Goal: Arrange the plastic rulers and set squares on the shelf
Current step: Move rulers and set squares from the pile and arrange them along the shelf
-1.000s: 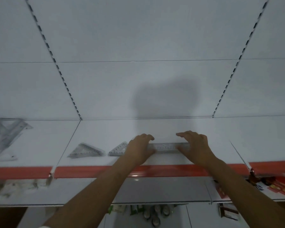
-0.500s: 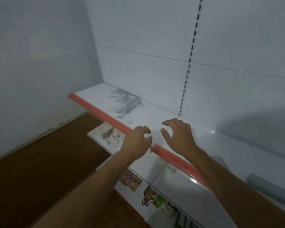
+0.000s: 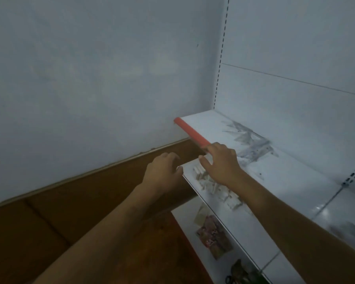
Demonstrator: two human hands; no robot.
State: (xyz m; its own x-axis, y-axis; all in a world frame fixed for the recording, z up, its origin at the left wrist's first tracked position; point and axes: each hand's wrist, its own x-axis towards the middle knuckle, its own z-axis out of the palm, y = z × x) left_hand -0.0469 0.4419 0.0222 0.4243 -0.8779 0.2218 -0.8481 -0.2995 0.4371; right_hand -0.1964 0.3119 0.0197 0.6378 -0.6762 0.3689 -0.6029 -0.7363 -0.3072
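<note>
Since both hands are reaching toward the messy pile of clear rulers and set squares (image 3: 251, 143) on the top shelf (image 3: 203, 121), the left hand (image 3: 162, 173) and right hand (image 3: 220, 162) look loose and empty, probably about to grab more.

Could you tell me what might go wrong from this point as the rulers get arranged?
The clear rulers and set squares lie in a loose, overlapping pile, so grabbing one could drag others askew. The right hand hovers at the red shelf edge, where a nudged piece might slide off. The left hand is off the shelf, unable to catch it.
</note>
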